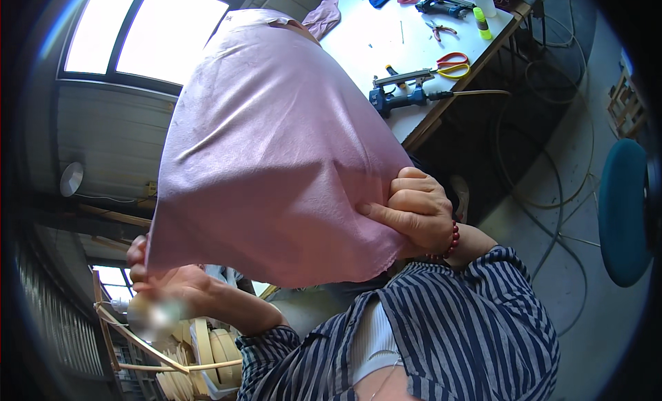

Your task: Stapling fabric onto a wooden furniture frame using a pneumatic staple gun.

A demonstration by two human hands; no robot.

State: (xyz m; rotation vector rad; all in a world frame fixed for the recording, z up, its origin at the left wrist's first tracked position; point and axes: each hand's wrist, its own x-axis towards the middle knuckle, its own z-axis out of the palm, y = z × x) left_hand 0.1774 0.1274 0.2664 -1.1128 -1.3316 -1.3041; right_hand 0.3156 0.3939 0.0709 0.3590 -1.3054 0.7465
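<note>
In the head view, a striped shirt is seen nearest, with both forearms held forward from it. The pink cloth is gripped near its lower right corner by the right hand, the thumb laid on top and the fingers folded in, with little gap left. The lower left corner is met by the curled fingers of the left hand; as these are partly covered and blurred, their hold cannot be told for certain. The cloth is spread between the hands, lightly creased, and part of the bench is hidden by it; whether anything lies beneath cannot be told. The step in hand is judged to be the spreading of the cloth; for the next move, a firm hold at both corners and an even pull would seem to be called for. Farther off, on the bench, a staple gun, scissors, pliers and a marker are left untouched.
</note>
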